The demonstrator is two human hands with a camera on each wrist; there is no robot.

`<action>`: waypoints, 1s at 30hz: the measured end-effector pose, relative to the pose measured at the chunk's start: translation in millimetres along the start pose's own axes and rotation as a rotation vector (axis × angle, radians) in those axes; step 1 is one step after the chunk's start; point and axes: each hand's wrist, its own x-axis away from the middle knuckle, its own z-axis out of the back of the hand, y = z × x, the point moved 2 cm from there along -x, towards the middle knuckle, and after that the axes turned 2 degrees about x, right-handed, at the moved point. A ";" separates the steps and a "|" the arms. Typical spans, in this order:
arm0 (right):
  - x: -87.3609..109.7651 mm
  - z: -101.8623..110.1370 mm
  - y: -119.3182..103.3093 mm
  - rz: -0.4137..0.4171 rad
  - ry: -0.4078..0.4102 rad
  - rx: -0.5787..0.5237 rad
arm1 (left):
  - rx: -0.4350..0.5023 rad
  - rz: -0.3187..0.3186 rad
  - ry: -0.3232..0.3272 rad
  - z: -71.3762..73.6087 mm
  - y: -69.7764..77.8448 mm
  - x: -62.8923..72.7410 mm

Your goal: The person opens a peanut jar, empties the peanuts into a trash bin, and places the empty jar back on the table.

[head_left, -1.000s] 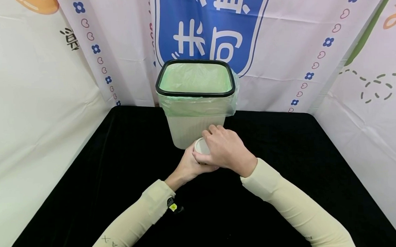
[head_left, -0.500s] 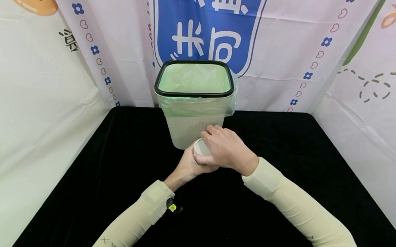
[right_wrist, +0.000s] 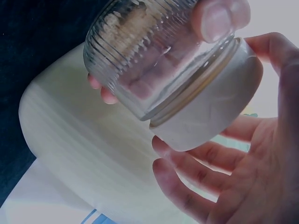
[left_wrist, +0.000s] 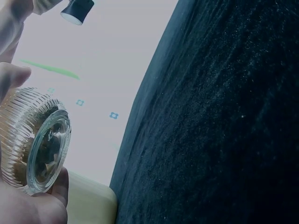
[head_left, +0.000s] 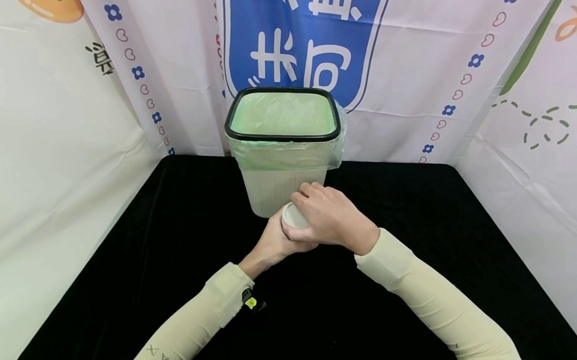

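Note:
My left hand (head_left: 275, 241) grips a ribbed clear glass jar (right_wrist: 124, 49) around its body. Something pale brown and crumbly lies inside, near the jar's bottom. A smooth white lid (right_wrist: 212, 100) sits on the jar's mouth, with a thin rim line where the two meet. My right hand (head_left: 335, 216) holds the lid from above, its fingers curled around the edge. In the left wrist view the jar's thick round base (left_wrist: 49, 151) faces the camera, tilted. From the head view only part of the lid's top shows; the hands hide the jar.
Just beyond the hands stands a pale trash bin (head_left: 274, 193) with a black rim and a green liner bag. The black cloth-covered table (head_left: 176, 231) spreads around it. Printed white curtains (head_left: 399, 75) hang behind and on both sides.
The right hand and wrist have shifted very slightly to the right on the lid, uncovering a little more of its top. The left hand and bin stay nearly where they were.

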 end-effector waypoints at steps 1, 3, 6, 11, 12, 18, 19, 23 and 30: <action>0.1 -0.1 0.2 0.002 -0.002 -0.002 | -0.001 -0.004 0.000 -0.1 0.1 0.0; 0.2 -0.1 0.8 0.005 -0.009 -0.005 | 0.003 -0.011 -0.006 -0.4 0.3 -0.2; 0.1 0.0 1.6 0.014 -0.018 -0.008 | 0.007 -0.010 -0.008 -0.5 -0.3 -0.3; -0.1 1.9 1.9 0.034 -0.019 -0.004 | 0.014 -0.008 -0.018 -0.4 -1.2 -0.6; -0.1 2.2 1.9 0.034 -0.019 -0.001 | 0.018 -0.009 -0.022 -0.4 -1.3 -0.6; -0.8 2.9 1.5 0.016 -0.004 0.033 | 0.025 -0.002 -0.020 0.1 -1.8 -0.9; -1.0 3.1 1.3 0.008 0.004 0.040 | 0.026 0.001 -0.016 0.2 -1.8 -0.9; -2.4 4.2 -0.3 -0.051 0.030 0.069 | 0.021 0.012 0.002 0.4 -1.9 -1.4; -3.2 6.1 -6.1 -0.227 -0.013 0.120 | -0.008 -0.010 0.038 -0.9 -2.4 -2.4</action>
